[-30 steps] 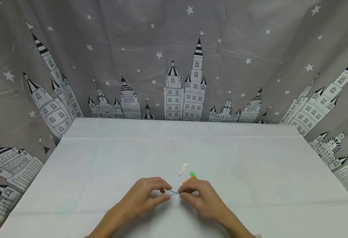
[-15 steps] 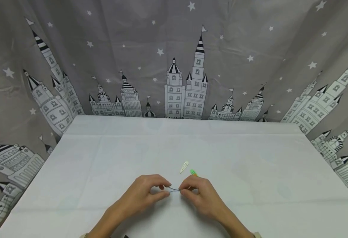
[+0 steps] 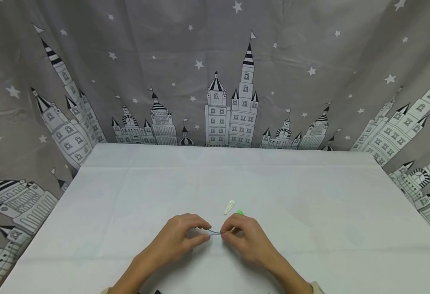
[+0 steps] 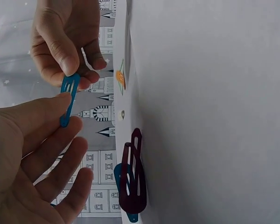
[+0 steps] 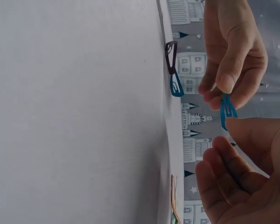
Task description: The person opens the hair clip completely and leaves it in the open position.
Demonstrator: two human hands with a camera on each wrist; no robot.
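Note:
A blue snap hair clip (image 4: 67,107) is held in the air between both hands. It looks open: in the right wrist view its blue arms (image 5: 227,108) spread apart, and in the head view the clip (image 3: 215,232) forks toward the left. My left hand (image 3: 180,237) pinches one end between thumb and fingertips. At the other end, my right hand (image 3: 246,237) grips it with thumb and index finger. Beyond the right hand lie a pale hair clip (image 3: 229,207) and a green hair clip (image 3: 240,212) on the table, the green one partly hidden by that hand.
A maroon hair clip (image 4: 133,196) and another blue hair clip (image 4: 118,173) lie overlapping on the white-covered table (image 3: 310,196). An orange clip (image 4: 120,79) lies by the green one. A grey castle-print curtain (image 3: 171,49) hangs behind.
The head view has shifted a little. Both hands keep their hold on the blue clip. The orange clip, seen earlier in the head view, is now hidden behind the right hand.

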